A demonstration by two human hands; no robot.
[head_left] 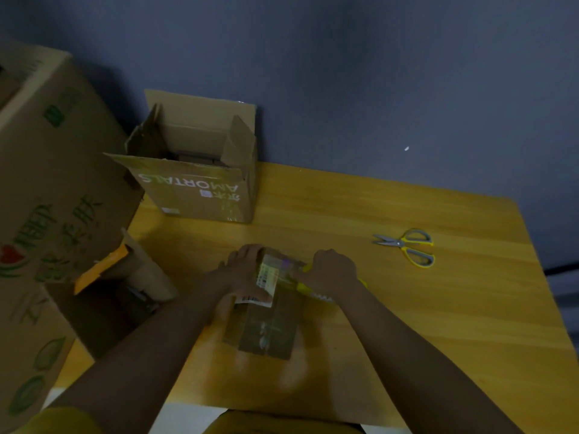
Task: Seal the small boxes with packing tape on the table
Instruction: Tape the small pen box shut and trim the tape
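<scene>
Altogether two hands (291, 274) on one small box (266, 321), one scissors (407, 245).

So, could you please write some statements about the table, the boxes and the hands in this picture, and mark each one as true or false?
1. The scissors lie on the wooden table, apart from both hands. True.
2. The open cardboard box printed AMORTALS stands at the table's near edge. False: it stands at the far edge, against the wall.
3. The left hand rests on the small box. True.
4. The right hand holds the scissors. False: it grips a yellow tape dispenser at the small box.
5. The scissors have red handles. False: they are yellow and grey.
</scene>
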